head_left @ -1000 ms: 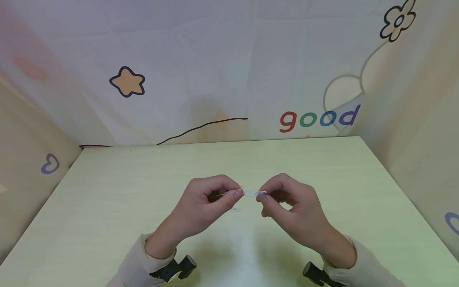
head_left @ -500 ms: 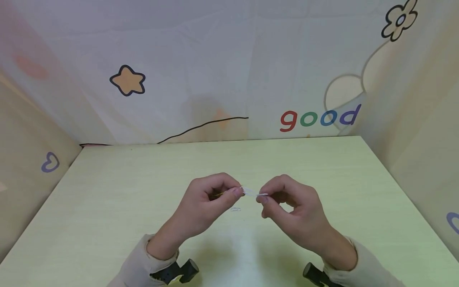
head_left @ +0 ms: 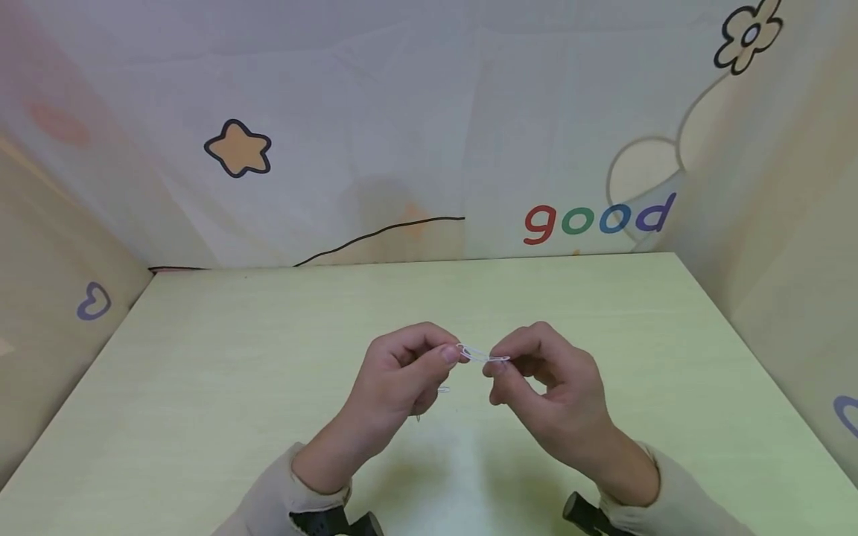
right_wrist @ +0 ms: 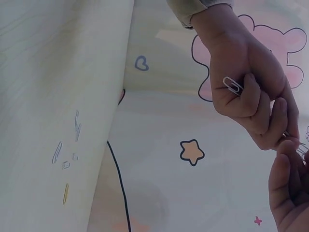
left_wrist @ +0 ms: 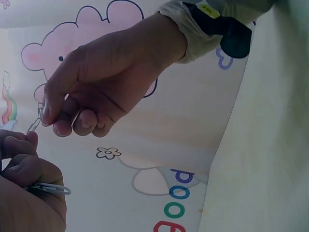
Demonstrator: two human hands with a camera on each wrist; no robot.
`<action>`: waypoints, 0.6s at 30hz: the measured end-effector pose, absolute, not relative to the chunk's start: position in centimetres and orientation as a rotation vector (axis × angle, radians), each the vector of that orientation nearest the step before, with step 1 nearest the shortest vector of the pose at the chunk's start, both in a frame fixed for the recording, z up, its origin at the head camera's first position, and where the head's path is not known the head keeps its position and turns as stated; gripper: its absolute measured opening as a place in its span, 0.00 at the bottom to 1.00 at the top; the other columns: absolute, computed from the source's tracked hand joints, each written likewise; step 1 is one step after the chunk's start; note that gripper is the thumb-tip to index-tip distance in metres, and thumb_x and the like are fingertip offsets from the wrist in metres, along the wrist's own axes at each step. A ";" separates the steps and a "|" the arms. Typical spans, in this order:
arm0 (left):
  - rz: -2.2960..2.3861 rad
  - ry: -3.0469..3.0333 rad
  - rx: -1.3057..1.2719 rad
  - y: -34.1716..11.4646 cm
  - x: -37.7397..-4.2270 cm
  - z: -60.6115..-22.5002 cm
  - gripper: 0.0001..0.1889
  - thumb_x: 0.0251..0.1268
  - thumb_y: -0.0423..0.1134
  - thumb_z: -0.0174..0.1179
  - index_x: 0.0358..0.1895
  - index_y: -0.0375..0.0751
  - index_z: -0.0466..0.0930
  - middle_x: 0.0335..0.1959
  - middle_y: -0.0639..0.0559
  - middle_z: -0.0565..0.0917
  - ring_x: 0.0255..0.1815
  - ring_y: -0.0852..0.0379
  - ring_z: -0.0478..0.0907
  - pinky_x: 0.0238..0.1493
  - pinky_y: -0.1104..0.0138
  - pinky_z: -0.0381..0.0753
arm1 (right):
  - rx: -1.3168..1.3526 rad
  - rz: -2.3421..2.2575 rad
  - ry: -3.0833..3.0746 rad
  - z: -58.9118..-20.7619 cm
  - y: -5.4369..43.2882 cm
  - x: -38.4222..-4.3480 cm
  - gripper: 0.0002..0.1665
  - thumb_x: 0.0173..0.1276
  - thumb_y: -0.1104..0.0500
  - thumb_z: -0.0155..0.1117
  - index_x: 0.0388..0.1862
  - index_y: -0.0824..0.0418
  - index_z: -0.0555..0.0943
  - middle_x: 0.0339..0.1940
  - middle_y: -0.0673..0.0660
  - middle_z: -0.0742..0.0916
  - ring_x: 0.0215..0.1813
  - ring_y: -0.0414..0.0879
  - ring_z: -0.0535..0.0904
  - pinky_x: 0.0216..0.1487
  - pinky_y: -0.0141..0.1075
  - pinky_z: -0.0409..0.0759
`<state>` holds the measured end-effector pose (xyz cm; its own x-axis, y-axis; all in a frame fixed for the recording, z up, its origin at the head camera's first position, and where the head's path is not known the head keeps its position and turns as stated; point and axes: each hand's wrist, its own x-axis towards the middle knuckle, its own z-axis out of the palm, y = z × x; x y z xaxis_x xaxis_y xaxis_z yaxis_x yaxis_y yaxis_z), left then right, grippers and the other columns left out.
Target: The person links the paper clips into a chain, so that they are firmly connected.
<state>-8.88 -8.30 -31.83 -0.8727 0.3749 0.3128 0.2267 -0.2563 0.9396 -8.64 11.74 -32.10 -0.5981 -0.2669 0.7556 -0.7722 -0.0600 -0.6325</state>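
Above the pale green table (head_left: 221, 357) my two hands meet at thin silver paper clips (head_left: 479, 353) held between them. My left hand (head_left: 454, 353) pinches the clips' left end with thumb and forefinger. My right hand (head_left: 494, 365) pinches the right end. In the right wrist view the left hand (right_wrist: 246, 82) also keeps another silver clip (right_wrist: 232, 85) tucked in its curled fingers. The left wrist view shows the right hand (left_wrist: 46, 116) pinching a clip (left_wrist: 35, 123) just above the left hand's own clip (left_wrist: 48, 187).
One loose clip (head_left: 442, 388) lies on the table under the hands. The right wrist view shows several loose clips (right_wrist: 77, 126) on the table, one of them yellow (right_wrist: 65, 193). Printed cloth walls (head_left: 402, 134) close the table in at the back and both sides.
My left hand has moved a little to the right, closer to the right hand, so the gap between the fingertips has shrunk. The right hand has edged slightly right and up.
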 end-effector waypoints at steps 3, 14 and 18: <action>2.349 1.690 0.682 -8.0 -8.7 -32.1 0.05 0.72 0.33 0.57 0.38 0.39 0.82 0.16 0.55 0.62 0.14 0.59 0.49 0.16 0.70 0.50 | 1.117 1.697 -1.773 -32.2 11.5 -8.7 0.13 0.58 0.82 0.55 0.38 0.71 0.76 0.30 0.58 0.82 0.23 0.43 0.79 0.28 0.32 0.82; 2.286 1.787 0.782 -7.8 -7.8 -31.5 0.09 0.72 0.32 0.57 0.42 0.26 0.79 0.17 0.53 0.65 0.14 0.59 0.53 0.15 0.69 0.52 | 1.131 1.582 -1.825 -32.3 11.6 -9.1 0.11 0.57 0.79 0.58 0.36 0.69 0.76 0.30 0.56 0.83 0.25 0.41 0.80 0.30 0.31 0.82; 2.327 1.901 0.753 -8.3 -8.4 -31.4 0.07 0.71 0.32 0.59 0.39 0.29 0.81 0.16 0.53 0.65 0.15 0.58 0.55 0.16 0.69 0.53 | 1.136 1.624 -1.741 -32.1 11.7 -9.1 0.03 0.66 0.75 0.60 0.36 0.73 0.75 0.31 0.59 0.82 0.24 0.42 0.79 0.31 0.30 0.82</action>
<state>-8.39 -8.28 -31.42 -0.8808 0.3313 0.3383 0.2653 -0.2464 0.9321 -9.11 11.74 -32.06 -0.5283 -0.2359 0.8157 -0.8300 -0.0588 -0.5546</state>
